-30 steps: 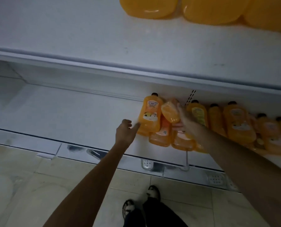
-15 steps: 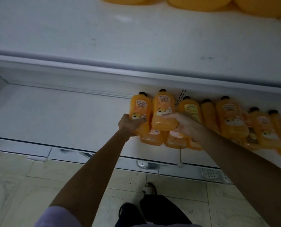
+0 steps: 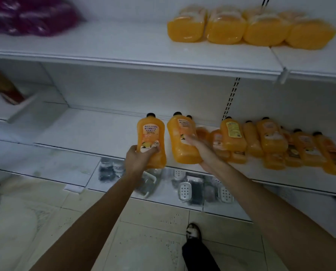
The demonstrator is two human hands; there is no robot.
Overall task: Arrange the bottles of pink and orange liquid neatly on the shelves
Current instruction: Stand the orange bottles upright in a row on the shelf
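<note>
My left hand (image 3: 138, 159) grips an orange bottle (image 3: 151, 135) with a black cap and white label, held above the front of the lower shelf (image 3: 88, 132). My right hand (image 3: 200, 149) holds a second orange bottle (image 3: 180, 141), tilted slightly left. To the right, several more orange bottles (image 3: 268, 141) lie in a loose pile on the same shelf. On the upper shelf (image 3: 124, 45) stand several orange bottles (image 3: 249, 28) at the right and blurred pink bottles (image 3: 28, 16) at the left.
The lower shelf's left half is bare white. Under it, a bottom ledge holds white soap dishes (image 3: 184, 190) and small dark items. Tiled floor (image 3: 157, 227) lies below, with my foot (image 3: 192, 230) on it. A slanted white bin (image 3: 16, 106) sits far left.
Both hands have lifted their orange bottles off the pile and apart from each other. The view has tipped upward, revealing the upper shelf's bottles.
</note>
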